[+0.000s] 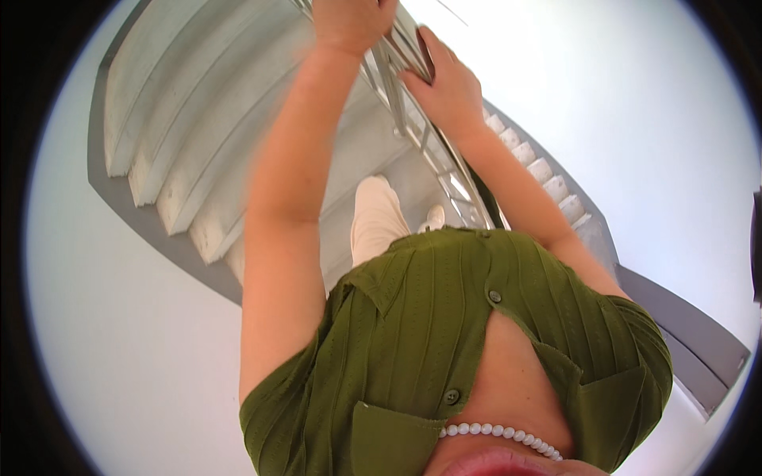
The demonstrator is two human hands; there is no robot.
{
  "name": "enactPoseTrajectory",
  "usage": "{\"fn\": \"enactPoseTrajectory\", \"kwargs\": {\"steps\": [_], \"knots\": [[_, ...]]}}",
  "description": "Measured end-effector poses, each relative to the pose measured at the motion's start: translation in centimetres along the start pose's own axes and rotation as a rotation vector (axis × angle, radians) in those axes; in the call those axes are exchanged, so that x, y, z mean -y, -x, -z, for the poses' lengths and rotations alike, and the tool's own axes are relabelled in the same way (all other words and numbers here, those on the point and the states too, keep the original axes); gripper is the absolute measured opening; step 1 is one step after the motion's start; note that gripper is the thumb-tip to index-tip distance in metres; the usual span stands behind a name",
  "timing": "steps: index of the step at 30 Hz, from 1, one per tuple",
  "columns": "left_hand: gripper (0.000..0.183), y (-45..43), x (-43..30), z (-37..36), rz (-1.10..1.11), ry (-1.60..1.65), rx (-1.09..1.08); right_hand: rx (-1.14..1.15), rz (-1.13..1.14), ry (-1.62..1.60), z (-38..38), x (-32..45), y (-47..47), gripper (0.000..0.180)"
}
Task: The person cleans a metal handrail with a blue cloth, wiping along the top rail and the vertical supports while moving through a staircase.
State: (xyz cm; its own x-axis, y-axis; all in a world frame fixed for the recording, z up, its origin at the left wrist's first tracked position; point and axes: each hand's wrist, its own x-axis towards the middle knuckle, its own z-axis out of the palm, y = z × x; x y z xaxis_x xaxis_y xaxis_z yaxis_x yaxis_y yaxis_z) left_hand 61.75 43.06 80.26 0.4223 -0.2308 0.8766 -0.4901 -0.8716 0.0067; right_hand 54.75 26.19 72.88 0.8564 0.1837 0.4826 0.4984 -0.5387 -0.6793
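Note:
A shiny metal handrail (453, 152) runs up through the view on the right side of the stairs. My right hand (447, 86) rests over it, thumb on the near side and fingers on the far side. A dark brown strip (425, 53) shows between the thumb and fingers; I cannot tell whether it is an object or a reflection. At the top edge, my left hand (352, 24) reaches across to the railing. Its fingers are mostly cut off by the picture's edge, so their grip is unclear.
Pale stone steps (196, 119) climb to the left and ahead, with a grey skirting band (143, 214) along the white wall (131, 321). My leg in pale trousers (378, 220) and a light shoe (434, 217) are on the stairs. Beyond the railing, another flight (539, 169) shows.

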Motion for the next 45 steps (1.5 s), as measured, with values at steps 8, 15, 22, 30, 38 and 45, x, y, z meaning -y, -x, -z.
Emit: {"fn": "enactPoseTrajectory", "kwargs": {"steps": [8, 15, 22, 30, 38, 45], "knots": [[0.009, 0.2, 1.2, -0.5, 0.022, 0.216, 0.106, 0.066, -0.184, -0.002, 0.2, 0.3, -0.7, 0.068], [0.034, -0.3, 2.4, 1.9, 0.001, 0.462, 0.259, -0.017, -0.120, 0.150, -0.1, 2.1, -1.2, 0.066], [0.029, -2.6, 3.3, 3.1, 0.225, 0.777, 0.318, 0.006, -0.339, 0.040, -0.4, 2.8, -1.5, 0.067], [0.038, -7.1, 4.7, 5.0, 1.349, 1.848, 0.291, 0.015, -0.456, -0.232, -0.3, 2.1, -1.5, 0.060], [0.044, -8.3, 4.7, 4.8, 0.689, 1.415, 0.466, -0.183, -0.573, -1.140, 1.0, 7.8, -12.5, 0.038], [0.043, -17.3, 16.1, 0.8, 0.499, 0.674, -0.024, -0.424, -0.274, -0.888, 2.8, 10.7, -24.4, 0.019]]}}
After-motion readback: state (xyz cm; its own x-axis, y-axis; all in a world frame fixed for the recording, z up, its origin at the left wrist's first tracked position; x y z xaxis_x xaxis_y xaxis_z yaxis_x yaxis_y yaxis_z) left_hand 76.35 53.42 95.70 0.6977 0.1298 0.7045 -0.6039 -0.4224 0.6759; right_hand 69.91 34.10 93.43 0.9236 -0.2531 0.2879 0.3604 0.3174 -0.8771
